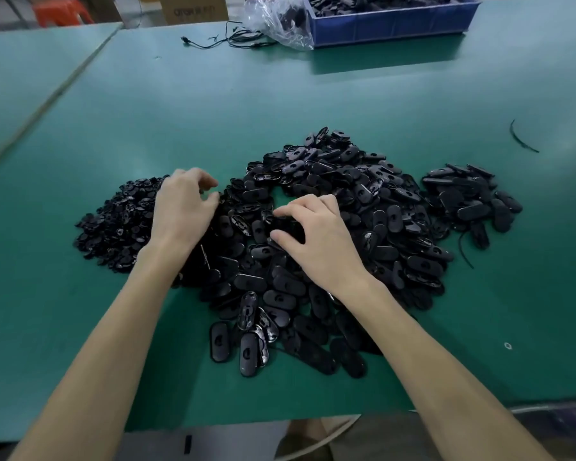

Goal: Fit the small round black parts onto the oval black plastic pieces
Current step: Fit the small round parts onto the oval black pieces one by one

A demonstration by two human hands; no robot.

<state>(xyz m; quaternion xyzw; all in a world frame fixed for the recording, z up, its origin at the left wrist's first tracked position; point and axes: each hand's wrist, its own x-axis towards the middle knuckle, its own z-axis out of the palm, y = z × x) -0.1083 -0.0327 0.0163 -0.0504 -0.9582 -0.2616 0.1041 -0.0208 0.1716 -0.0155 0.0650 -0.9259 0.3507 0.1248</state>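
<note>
A heap of small round black parts (120,224) lies at the left of the green table (246,104). A big heap of oval black plastic pieces (373,207) fills the middle, with a smaller stack of ovals (473,197) to its right. My left hand (183,207) hovers where the round heap meets the ovals, its fingers curled towards the thumb and pinching a small dark part that barely shows. My right hand (316,237) rests on the oval heap, with fingers and thumb curled round one oval piece (285,226).
At the back right stands a blue crate (389,24) holding more black parts, with a clear plastic bag (276,21) and thin black cables (226,41) beside it. A loose black strap (522,138) lies at the right. A cardboard box (193,8) is behind the table.
</note>
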